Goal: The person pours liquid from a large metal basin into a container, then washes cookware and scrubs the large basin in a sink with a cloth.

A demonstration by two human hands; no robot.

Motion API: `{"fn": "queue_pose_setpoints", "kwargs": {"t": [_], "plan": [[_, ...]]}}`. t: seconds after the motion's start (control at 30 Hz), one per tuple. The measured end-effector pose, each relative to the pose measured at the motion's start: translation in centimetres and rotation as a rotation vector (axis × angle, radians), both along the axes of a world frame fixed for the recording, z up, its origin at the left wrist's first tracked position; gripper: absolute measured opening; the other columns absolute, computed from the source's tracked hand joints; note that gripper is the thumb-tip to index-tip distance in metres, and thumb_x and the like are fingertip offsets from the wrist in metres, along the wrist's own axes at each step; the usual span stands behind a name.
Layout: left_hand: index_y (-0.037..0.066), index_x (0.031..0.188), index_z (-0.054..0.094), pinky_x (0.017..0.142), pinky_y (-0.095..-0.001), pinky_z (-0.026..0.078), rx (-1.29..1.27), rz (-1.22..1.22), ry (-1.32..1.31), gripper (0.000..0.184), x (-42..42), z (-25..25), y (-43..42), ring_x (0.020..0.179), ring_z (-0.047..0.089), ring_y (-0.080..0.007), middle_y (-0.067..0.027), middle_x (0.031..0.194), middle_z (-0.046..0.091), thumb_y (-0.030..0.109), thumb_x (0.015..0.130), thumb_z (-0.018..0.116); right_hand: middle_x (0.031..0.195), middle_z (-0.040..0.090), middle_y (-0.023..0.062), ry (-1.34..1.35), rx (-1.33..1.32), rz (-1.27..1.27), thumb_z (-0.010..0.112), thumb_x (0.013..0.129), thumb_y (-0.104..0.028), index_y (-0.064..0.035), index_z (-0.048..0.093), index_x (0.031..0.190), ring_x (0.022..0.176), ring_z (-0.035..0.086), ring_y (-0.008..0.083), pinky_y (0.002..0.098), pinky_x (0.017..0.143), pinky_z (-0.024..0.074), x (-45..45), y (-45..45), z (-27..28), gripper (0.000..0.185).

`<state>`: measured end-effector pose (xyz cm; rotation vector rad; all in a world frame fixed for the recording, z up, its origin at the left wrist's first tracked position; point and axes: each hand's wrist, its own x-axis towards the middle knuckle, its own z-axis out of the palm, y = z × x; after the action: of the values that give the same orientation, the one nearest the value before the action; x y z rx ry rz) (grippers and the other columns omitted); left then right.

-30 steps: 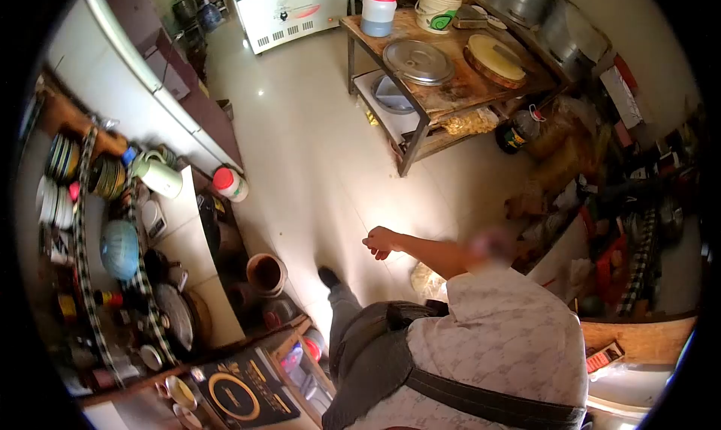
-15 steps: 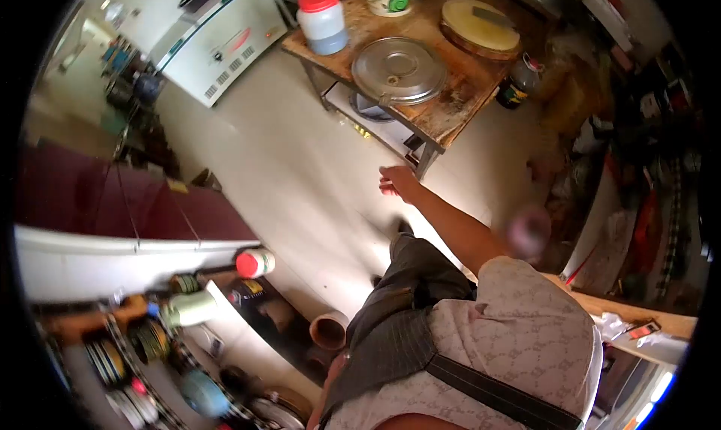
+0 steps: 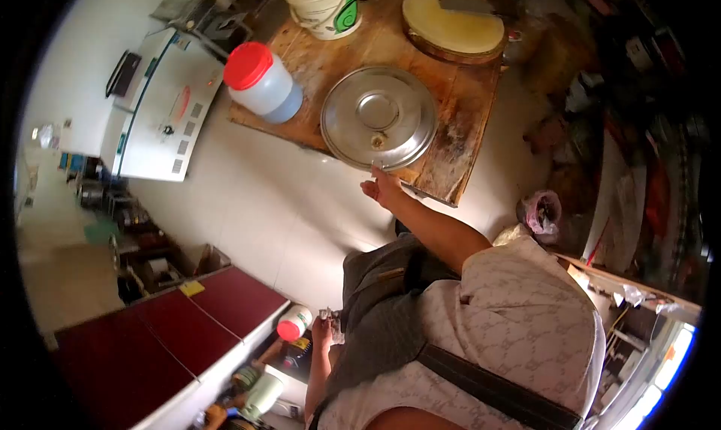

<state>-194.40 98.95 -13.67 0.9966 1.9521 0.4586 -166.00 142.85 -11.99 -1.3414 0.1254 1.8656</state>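
Note:
My right hand (image 3: 384, 188) is at the near rim of a round metal lid (image 3: 411, 114) on the wooden table (image 3: 458, 156). One finger points at the rim and the others are spread apart from it; whether it touches the lid is unclear. Low beside my apron, my left hand (image 3: 322, 331) is closed on a crumpled greyish thing (image 3: 334, 326), too small to name. A red-capped jar (image 3: 263, 84) of bluish contents stands left of the lid. Behind it are a white bucket (image 3: 323, 9) and a round yellowish board (image 3: 435, 28) with a flat blade on top.
A white chest freezer (image 3: 154, 107) stands at the left. Dark red cabinets (image 3: 150, 347) lie lower left, with another red-capped jar (image 3: 294, 322) by their end. To the right are a pink bag (image 3: 542, 211) and cluttered shelves. Pale floor (image 3: 255, 212) shows between table and cabinets.
The view has moved closer to the table and turned. My right hand has gone from over the floor to the lid's rim. My left hand has come into sight with the crumpled thing.

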Motion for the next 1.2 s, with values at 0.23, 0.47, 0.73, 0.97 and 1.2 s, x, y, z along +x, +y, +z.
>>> {"fn": "queue_pose_setpoints", "kwargs": {"t": [0.23,0.47,0.73,0.97,1.2], "plan": [[0.004,0.084,0.060,0.055,-0.0295,0.044,0.008,0.114,-0.686,0.011,-9.6,-3.0,15.9,0.061,0.054,-0.0119,-0.0020,0.068,0.058,0.009,0.091,0.054,0.085,0.067,0.0165,-0.027,-0.069,-0.181,0.068,0.089,-0.031,-0.0068,0.053,0.106,0.068,0.066,0.0247,0.0343,0.062,0.0590,-0.2,0.0,-1.2,0.033],[0.010,0.078,0.058,0.048,-0.0378,0.047,-0.370,0.089,-0.866,0.030,-12.9,2.0,32.3,0.054,0.056,-0.0241,-0.0066,0.066,0.059,0.029,0.098,0.046,0.093,0.063,0.0059,-0.165,0.183,-0.470,0.072,0.085,-0.014,-0.0040,0.059,0.097,0.079,0.062,0.0175,0.0279,0.068,0.0541,-2.0,0.9,2.3,0.020],[0.005,0.127,0.052,0.105,-0.0405,0.040,-0.285,-0.285,-1.173,0.035,-7.0,2.9,46.1,0.124,0.048,-0.0223,-0.0111,0.133,0.051,0.027,0.103,0.038,0.074,0.061,0.0057,-0.365,0.366,-0.713,0.069,0.076,-0.003,-0.0014,0.063,0.094,0.061,0.057,0.0170,0.0321,0.050,0.0456,1.5,2.6,15.2,0.019],[0.005,0.143,0.040,0.116,-0.0463,0.024,-0.483,-0.587,-2.027,0.051,12.9,11.8,42.5,0.136,0.038,-0.0292,-0.0118,0.150,0.038,0.035,0.101,0.043,0.076,0.063,0.0042,-0.082,0.574,-0.823,0.069,0.082,-0.008,-0.0030,0.064,0.085,0.067,0.061,0.0141,0.0286,0.060,0.0520,6.7,-19.3,19.0,0.008],[0.006,0.144,0.039,0.116,-0.0466,0.023,-0.699,-0.681,-1.862,0.053,29.1,12.5,29.0,0.137,0.036,-0.0295,-0.0116,0.151,0.036,0.038,0.101,0.043,0.096,0.067,0.0026,-0.165,0.722,-0.764,0.068,0.087,-0.011,-0.0042,0.061,0.106,0.088,0.064,0.0128,0.0290,0.079,0.0528,13.9,-43.8,21.6,0.021]]}}
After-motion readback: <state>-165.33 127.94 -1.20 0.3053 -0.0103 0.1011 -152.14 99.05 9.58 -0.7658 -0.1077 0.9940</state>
